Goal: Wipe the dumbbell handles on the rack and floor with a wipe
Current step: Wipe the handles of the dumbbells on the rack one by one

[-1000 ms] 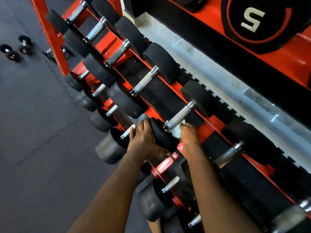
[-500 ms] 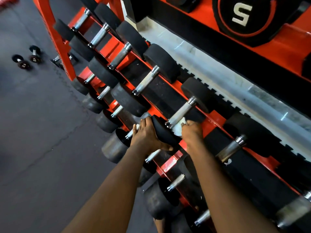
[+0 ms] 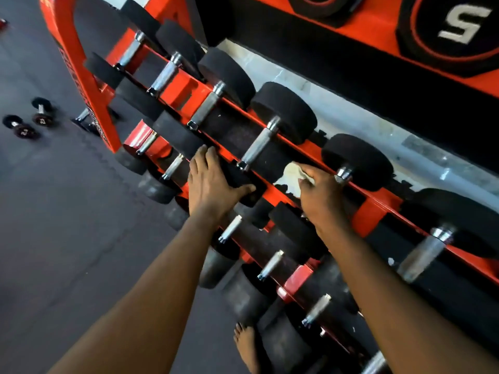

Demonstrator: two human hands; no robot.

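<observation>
Black dumbbells with chrome handles lie in rows on a red rack. My right hand grips a white wipe and is wrapped over one top-row handle, which it hides. Only the chrome collar shows, next to the far head. My left hand rests flat on the near black head of the neighbouring dumbbell to the left, thumb spread along its edge. That dumbbell's bare handle lies between my two hands.
Lower tiers hold more dumbbells below my arms. Two small dumbbells lie on the dark floor at left. A bare foot stands by the rack's base. A wall rack with a plate marked 5 runs behind.
My right hand slid the wipe up the handle toward the far head. My left hand shifted left and flattened onto the neighbouring head. The view moved closer to the rack.
</observation>
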